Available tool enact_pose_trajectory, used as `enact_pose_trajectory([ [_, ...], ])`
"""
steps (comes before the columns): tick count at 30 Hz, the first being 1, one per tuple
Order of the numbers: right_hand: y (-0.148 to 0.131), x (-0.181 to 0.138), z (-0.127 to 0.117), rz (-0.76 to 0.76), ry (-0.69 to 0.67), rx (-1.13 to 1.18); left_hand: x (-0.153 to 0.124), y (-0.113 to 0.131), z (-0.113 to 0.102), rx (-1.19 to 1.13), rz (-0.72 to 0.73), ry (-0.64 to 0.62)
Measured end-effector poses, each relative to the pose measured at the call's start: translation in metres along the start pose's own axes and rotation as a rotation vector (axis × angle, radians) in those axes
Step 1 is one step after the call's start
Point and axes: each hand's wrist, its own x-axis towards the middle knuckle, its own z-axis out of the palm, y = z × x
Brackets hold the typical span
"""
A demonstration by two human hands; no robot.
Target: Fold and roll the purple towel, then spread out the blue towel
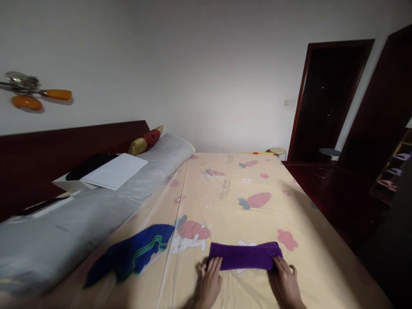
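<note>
A purple cloth (pixel 245 256), folded into a long flat strip, lies crosswise on the patterned bed sheet (pixel 231 223) near me. At its left end is my left hand (pixel 211 277), fingers bent over the near corner and closed on the fabric. My right hand (pixel 286 277) grips the right end in the same way, fingertips on the near corner. Parts of both thumbs are hard to make out. Off to the left lies a crumpled blue garment (pixel 138 251) with green stripes, apart from both hands.
Along the left side runs a long grey pillow (pixel 106 214), with a white flat box (pixel 116 171) and a red-and-gold cushion (pixel 146 141) by the dark headboard (pixel 80 139). Beyond the bed's right edge are a dark stool (pixel 330 152), a pale stool (pixel 277 151) and a doorway (pixel 334 98).
</note>
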Motion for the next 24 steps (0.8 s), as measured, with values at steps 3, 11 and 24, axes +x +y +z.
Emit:
enact_pose_trajectory([
  [3,-0.005,0.023,-0.019,0.020,-0.126,0.024,0.024,0.006,-0.015,-0.040,-0.063,-0.116],
  [11,0.007,0.041,-0.034,-0.010,-0.233,0.001,0.054,-0.001,-0.049,-0.063,0.018,-0.273],
  [24,-0.066,0.025,0.026,-0.281,-0.144,0.045,0.035,0.064,-0.004,-0.102,0.277,-0.012],
])
